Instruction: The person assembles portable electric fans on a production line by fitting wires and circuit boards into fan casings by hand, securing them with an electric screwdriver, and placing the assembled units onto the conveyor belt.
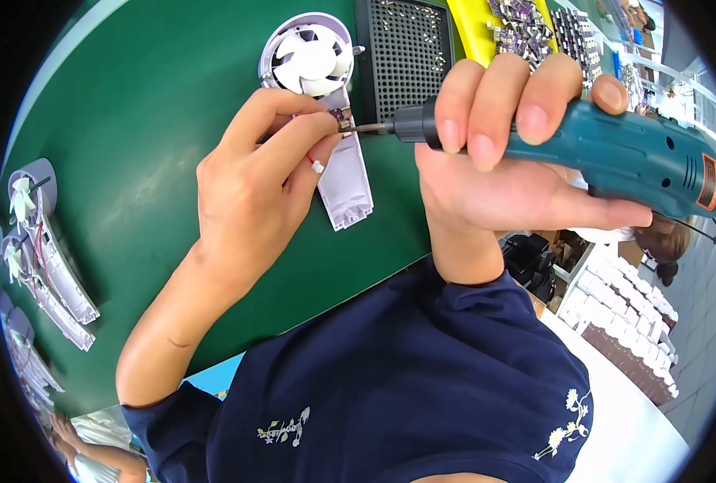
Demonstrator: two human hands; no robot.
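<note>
A handheld fan's pale lavender housing half (346, 181) lies on the table, with white fan blades (308, 60) in its round head. My right hand (499, 153) is wrapped round a teal electric screwdriver (615, 149), held sideways so that its bit points left. Pinched fingers of my left hand (253, 173) meet at the bit's tip, over a small purple circuit board (341, 117) in the housing. Whatever sits between those fingertips is too small to make out. A short red wire with a white connector (317, 167) sticks out beside my left fingers.
Behind the screwdriver stands a black perforated tray (406, 60) with small metal parts. A yellow tray (474, 32) of circuit boards is beside it. More fan housings (52, 258) lie on the green table (148, 129) at left. Another person's arm (104, 459) shows lower left.
</note>
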